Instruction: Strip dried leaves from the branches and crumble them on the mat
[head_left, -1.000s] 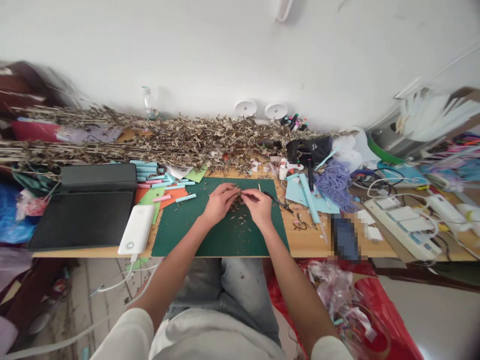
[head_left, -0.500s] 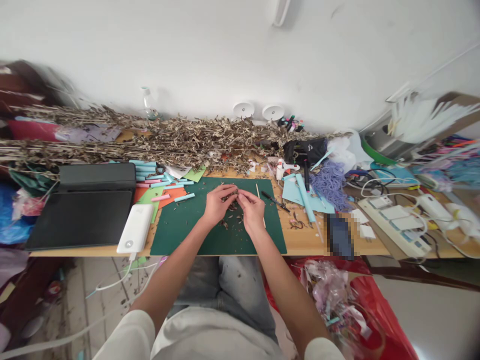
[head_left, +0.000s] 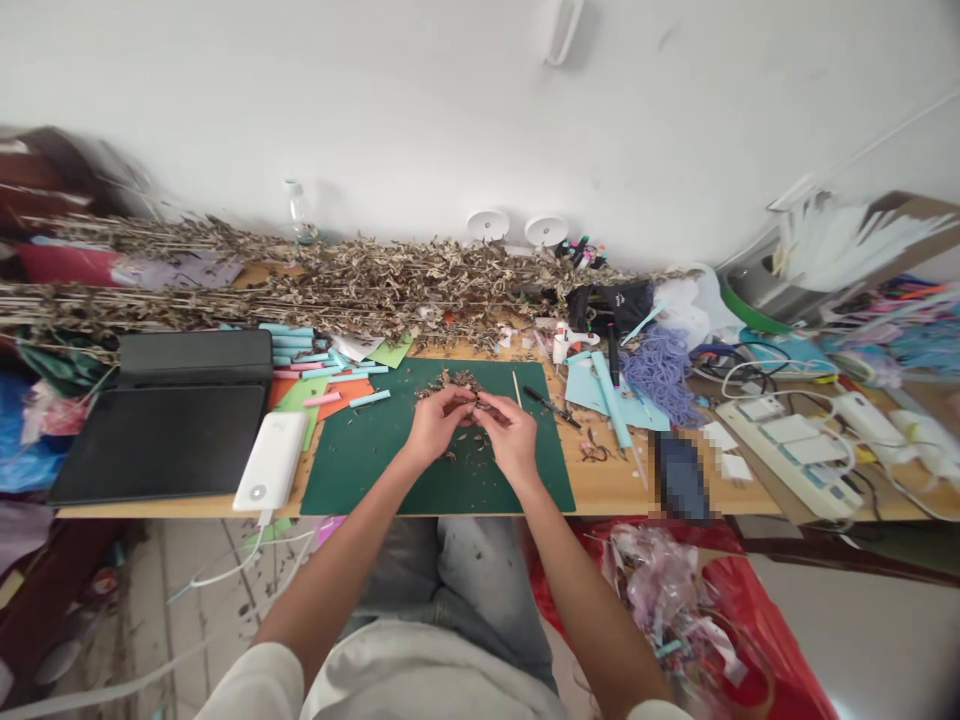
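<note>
Over the green cutting mat (head_left: 356, 460), my left hand (head_left: 436, 424) and my right hand (head_left: 513, 432) meet with fingertips pinched together. Between them is a small bit of dried brown leaf (head_left: 477, 400), partly covered by the fingers. Just beyond my left hand lies a small heap of dried leaves (head_left: 450, 380) on the mat. Loose crumbs of leaf are scattered below and between the hands. A thin pale stick (head_left: 516, 388) and a black pen (head_left: 551, 406) lie to the right of my right hand.
Long bundles of dried stalks (head_left: 375, 270) stretch along the back. On the left are a black tablet case (head_left: 157, 440), a white power bank (head_left: 271, 460) and blue paper rolls (head_left: 292, 340). Rightward sit a glue gun (head_left: 574, 342), purple yarn (head_left: 660, 370) and a power strip (head_left: 795, 455).
Both hands have shifted slightly down toward me, and the right hand has opened a little wider. The leaf heap behind the left hand has come into view.
</note>
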